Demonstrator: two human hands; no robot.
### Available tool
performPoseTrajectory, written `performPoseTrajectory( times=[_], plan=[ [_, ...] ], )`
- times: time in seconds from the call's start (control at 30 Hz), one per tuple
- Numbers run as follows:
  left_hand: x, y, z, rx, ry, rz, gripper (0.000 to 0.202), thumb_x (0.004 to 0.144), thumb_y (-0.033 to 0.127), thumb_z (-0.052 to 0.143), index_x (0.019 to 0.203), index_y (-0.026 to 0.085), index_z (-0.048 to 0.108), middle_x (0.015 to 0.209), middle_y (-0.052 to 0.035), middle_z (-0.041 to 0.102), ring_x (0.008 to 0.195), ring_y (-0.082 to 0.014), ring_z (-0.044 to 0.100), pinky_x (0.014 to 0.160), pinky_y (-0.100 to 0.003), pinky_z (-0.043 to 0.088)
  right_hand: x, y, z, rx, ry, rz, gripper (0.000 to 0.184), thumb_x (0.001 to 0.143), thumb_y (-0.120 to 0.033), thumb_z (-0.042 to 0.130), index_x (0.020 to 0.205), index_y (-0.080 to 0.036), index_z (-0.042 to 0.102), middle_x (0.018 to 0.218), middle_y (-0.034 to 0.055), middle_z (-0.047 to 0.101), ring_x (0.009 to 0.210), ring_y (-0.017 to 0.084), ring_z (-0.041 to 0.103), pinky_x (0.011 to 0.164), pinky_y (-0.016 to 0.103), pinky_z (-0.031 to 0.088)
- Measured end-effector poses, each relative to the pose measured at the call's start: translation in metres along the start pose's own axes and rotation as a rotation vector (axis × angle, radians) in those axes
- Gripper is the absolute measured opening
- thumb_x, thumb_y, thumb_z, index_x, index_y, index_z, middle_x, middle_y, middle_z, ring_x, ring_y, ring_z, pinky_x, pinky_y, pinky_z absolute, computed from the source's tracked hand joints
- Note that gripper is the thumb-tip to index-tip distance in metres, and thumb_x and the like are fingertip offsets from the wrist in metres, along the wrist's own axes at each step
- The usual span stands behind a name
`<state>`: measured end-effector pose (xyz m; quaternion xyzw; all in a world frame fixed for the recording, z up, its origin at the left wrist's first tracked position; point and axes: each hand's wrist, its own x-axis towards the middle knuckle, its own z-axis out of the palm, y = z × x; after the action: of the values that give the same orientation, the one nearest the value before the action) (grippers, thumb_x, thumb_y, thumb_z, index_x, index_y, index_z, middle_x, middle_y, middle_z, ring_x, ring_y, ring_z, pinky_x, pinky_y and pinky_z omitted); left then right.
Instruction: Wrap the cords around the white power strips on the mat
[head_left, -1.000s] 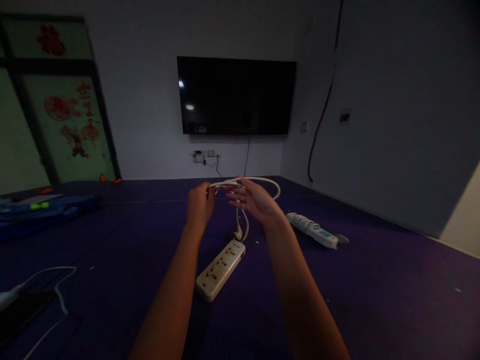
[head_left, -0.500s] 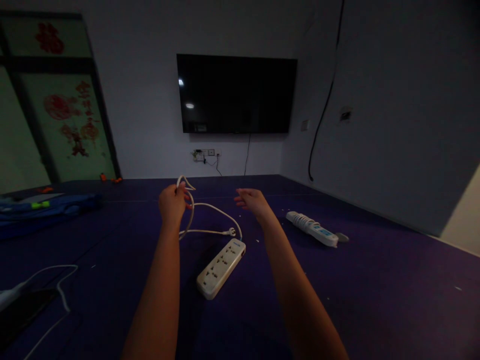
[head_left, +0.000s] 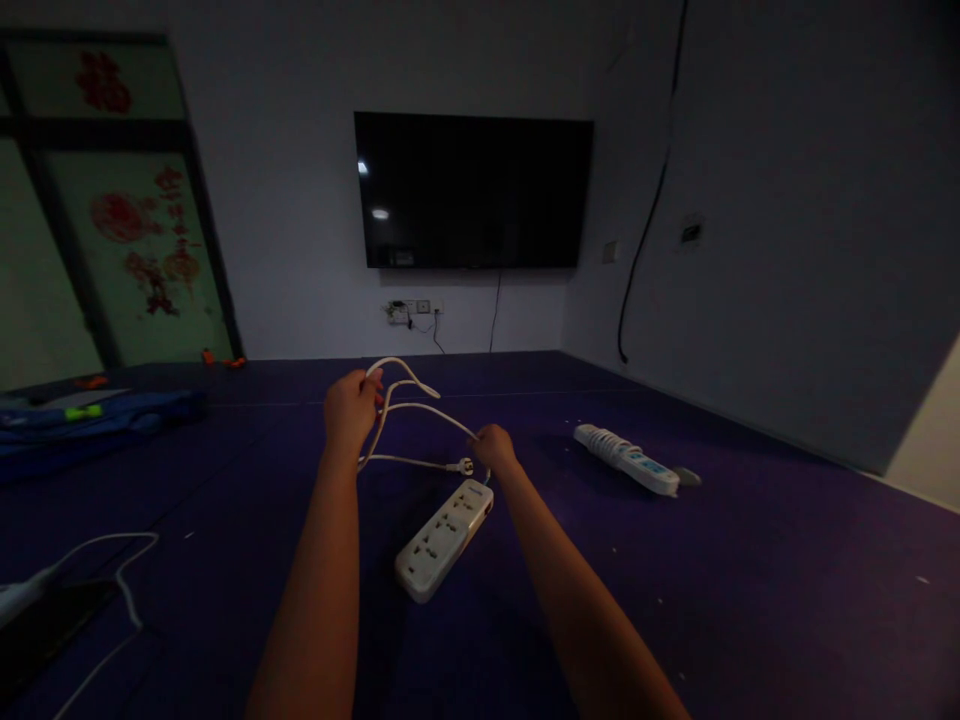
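Note:
A white power strip [head_left: 444,540] lies slantwise on the purple floor between my forearms. Its white power cord [head_left: 431,408] leaves the far end and runs in loops to the left. My left hand [head_left: 352,408] is closed around the looped cord, holding it above the floor. My right hand [head_left: 493,447] is closed on the same cord just past the strip's far end; its fingertips are partly hidden. The plug [head_left: 466,467] rests on the floor between my hands, close to the strip.
A second power strip [head_left: 626,459], wrapped in its own cord, lies to the right. At lower left are a white cable [head_left: 129,590] and a dark flat object [head_left: 56,625]. Blue fabric [head_left: 142,412] lies farther left. A television [head_left: 474,190] hangs on the far wall.
My right hand has moved down and left from open air and closed on the cord near the strip. The loop at my left hand now spreads farther to the right.

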<state>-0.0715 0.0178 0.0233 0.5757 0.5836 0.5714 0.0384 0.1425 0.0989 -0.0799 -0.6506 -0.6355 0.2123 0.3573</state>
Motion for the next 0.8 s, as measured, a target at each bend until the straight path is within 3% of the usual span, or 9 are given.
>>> performPoseTrajectory(
  times=[0.13,0.33,0.47,0.57,0.67,0.8],
  plan=[
    [0.003,-0.005,0.001,-0.213,0.028,-0.077,0.031,0.083,0.044,0.045,0.068,0.018,0.052,0.053,0.0017,0.056,0.037,-0.0125,0.054,0.039,-0.023,0.039,0.007,0.007,-0.004,0.079,0.013,0.073,0.029,0.084,-0.033,0.055,0.07,-0.011,0.068,0.063,0.008,0.067,0.057,0.013,0.063,0.05,0.019,0.039],
    [0.001,-0.004,0.002,-0.397,0.062,-0.138,0.03,0.082,0.044,0.045,0.069,0.017,0.05,0.05,0.0036,0.052,0.035,-0.013,0.055,0.034,-0.021,0.038,0.008,0.006,-0.003,0.246,0.002,0.164,0.022,0.087,-0.027,0.052,0.082,-0.01,0.066,0.057,0.001,0.06,0.044,0.007,0.052,0.042,0.016,0.035],
    [0.0,-0.001,0.002,-0.422,0.063,-0.131,0.031,0.082,0.044,0.047,0.068,0.017,0.05,0.049,0.0039,0.052,0.033,-0.0124,0.053,0.032,-0.02,0.037,0.004,0.003,-0.003,0.304,-0.062,0.228,0.018,0.088,-0.021,0.051,0.089,-0.009,0.065,0.069,0.0029,0.062,0.054,0.008,0.058,0.05,0.018,0.044],
    [-0.002,0.004,0.002,-0.434,0.066,-0.111,0.03,0.081,0.044,0.047,0.067,0.017,0.05,0.049,0.0043,0.051,0.033,-0.0127,0.053,0.032,-0.02,0.038,0.001,0.004,-0.001,0.319,-0.124,0.265,0.025,0.09,-0.029,0.052,0.107,-0.012,0.06,0.099,0.0077,0.063,0.082,0.015,0.063,0.071,0.031,0.052],
    [-0.003,0.01,0.001,-0.44,0.064,-0.092,0.031,0.082,0.044,0.047,0.066,0.017,0.05,0.048,0.0047,0.05,0.033,-0.0126,0.053,0.033,-0.021,0.039,-0.001,0.005,0.0,0.329,-0.15,0.271,0.035,0.09,-0.035,0.054,0.12,-0.016,0.053,0.119,0.0086,0.056,0.1,0.02,0.058,0.083,0.041,0.051],
    [-0.006,0.018,0.003,-0.454,0.059,-0.058,0.033,0.082,0.046,0.047,0.066,0.018,0.05,0.047,0.0049,0.049,0.033,-0.0123,0.053,0.032,-0.02,0.037,0.001,0.003,-0.005,0.333,-0.085,0.204,0.023,0.081,-0.028,0.065,0.098,-0.012,0.065,0.097,0.0077,0.067,0.091,0.021,0.064,0.075,0.031,0.051]
  ],
)
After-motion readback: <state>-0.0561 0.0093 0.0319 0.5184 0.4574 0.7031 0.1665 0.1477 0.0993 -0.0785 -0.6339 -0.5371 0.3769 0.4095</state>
